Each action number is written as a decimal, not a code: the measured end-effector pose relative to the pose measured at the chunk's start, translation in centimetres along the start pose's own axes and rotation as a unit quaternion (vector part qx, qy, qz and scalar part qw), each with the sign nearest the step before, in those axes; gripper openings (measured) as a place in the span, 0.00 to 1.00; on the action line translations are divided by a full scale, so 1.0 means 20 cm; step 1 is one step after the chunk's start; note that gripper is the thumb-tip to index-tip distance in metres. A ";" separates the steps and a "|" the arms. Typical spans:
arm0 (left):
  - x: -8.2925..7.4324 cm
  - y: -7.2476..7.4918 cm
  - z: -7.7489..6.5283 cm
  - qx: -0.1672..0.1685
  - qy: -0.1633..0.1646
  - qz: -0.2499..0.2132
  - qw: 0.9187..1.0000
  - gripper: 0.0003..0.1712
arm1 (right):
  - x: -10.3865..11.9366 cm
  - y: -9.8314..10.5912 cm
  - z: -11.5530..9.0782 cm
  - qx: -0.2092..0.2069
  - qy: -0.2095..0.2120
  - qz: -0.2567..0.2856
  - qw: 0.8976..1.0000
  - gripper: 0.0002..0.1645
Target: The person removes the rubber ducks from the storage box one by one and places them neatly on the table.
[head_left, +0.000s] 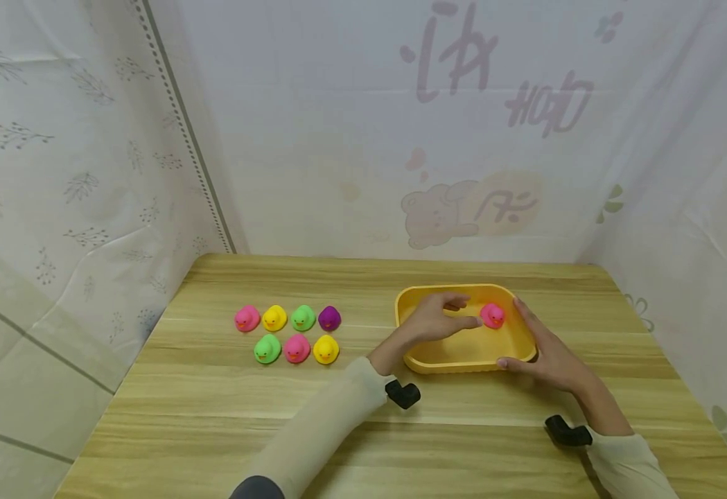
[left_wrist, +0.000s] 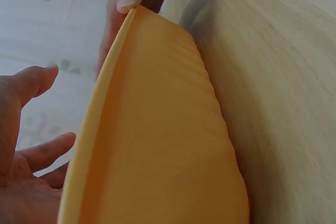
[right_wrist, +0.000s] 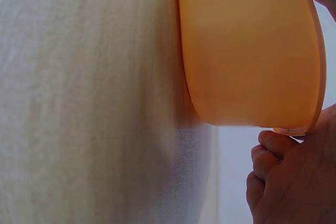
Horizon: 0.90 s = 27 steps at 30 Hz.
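Observation:
A yellow plastic basin (head_left: pixel 450 364) stands on the wooden table. One pink rubber duck (head_left: pixel 493 316) lies inside it near the right end. My left hand (head_left: pixel 436 320) hovers over the basin's inside with thumb and fingers spread, and nothing is between them; its thumb tip points at the duck. My right hand (head_left: pixel 553 359) grips the basin's right end, thumb at the front rim and fingers at the back corner. The left wrist view shows the basin's outer wall (left_wrist: pixel 163 119) with the left fingers beyond the rim. Right fingers (right_wrist: pixel 275 142) curl at the basin's edge in the right wrist view.
Left of the basin, several rubber ducks stand in two rows: pink, yellow, green and a purple duck (head_left: pixel 329 319) at the back, then a green duck (head_left: pixel 267 348), a pink duck (head_left: pixel 297 348) and a yellow duck (head_left: pixel 326 349) in front. Patterned cloth (head_left: pixel 313 138) surrounds the table.

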<state>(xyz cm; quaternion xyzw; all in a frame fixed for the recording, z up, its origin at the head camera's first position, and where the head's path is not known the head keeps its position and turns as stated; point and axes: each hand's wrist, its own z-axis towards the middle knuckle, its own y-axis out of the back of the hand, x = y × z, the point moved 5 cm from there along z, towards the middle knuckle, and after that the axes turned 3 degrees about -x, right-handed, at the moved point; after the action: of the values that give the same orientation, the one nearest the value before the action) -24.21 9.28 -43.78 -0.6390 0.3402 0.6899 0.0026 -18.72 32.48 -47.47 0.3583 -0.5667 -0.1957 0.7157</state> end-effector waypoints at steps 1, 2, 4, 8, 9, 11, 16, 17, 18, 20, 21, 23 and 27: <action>-0.01 -0.01 0.01 -0.001 0.002 0.001 1.000 0.36 | 0.00 0.00 0.00 0.000 0.000 0.000 1.000 0.73; -0.01 -0.02 0.02 -0.002 0.005 0.002 1.000 0.36 | 0.00 0.00 0.00 -0.001 0.001 0.000 1.000 0.73; -0.01 -0.05 0.05 -0.005 0.012 0.006 1.000 0.35 | 0.00 0.00 0.00 -0.002 0.000 -0.002 1.000 0.73; -0.02 -0.09 0.09 -0.006 0.022 0.019 1.000 0.37 | 0.00 0.00 0.00 -0.001 -0.002 -0.004 1.000 0.73; -0.02 -0.11 0.09 -0.005 0.026 0.021 0.999 0.38 | 0.00 0.00 0.00 0.000 -0.002 -0.005 1.000 0.73; -0.02 -0.13 0.11 -0.004 0.034 0.025 0.999 0.39 | 0.00 0.00 0.00 0.000 -0.002 -0.003 1.000 0.73; -0.02 -0.17 0.14 -0.013 0.042 0.014 0.999 0.37 | 0.00 0.00 0.00 -0.001 -0.001 -0.002 1.000 0.73; -0.01 -0.18 0.15 -0.016 0.039 0.013 0.999 0.37 | 0.00 0.00 0.00 -0.001 0.000 -0.001 1.000 0.73; -0.01 -0.19 0.16 -0.020 0.037 0.013 0.999 0.36 | 0.00 0.00 0.00 -0.001 0.001 -0.002 1.000 0.73; -0.01 -0.20 0.18 -0.029 0.030 0.017 0.999 0.34 | 0.00 0.00 0.00 -0.001 0.002 -0.002 1.000 0.73; -0.01 -0.21 0.18 -0.033 0.027 0.019 0.999 0.33 | 0.00 0.00 0.00 -0.001 0.002 -0.002 1.000 0.73; -0.01 -0.22 0.20 -0.042 0.022 0.022 0.999 0.31 | 0.00 0.00 0.00 -0.001 0.003 -0.003 1.000 0.73; -0.01 -0.24 0.22 -0.056 0.024 0.030 0.998 0.27 | -0.01 0.00 0.00 -0.001 0.000 -0.003 1.000 0.73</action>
<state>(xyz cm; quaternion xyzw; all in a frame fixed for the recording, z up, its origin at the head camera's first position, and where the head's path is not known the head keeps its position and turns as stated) -25.98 15.18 -46.17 -0.6441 0.3198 0.6922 -0.0619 -18.81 32.54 -47.53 0.3594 -0.5653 -0.1986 0.7154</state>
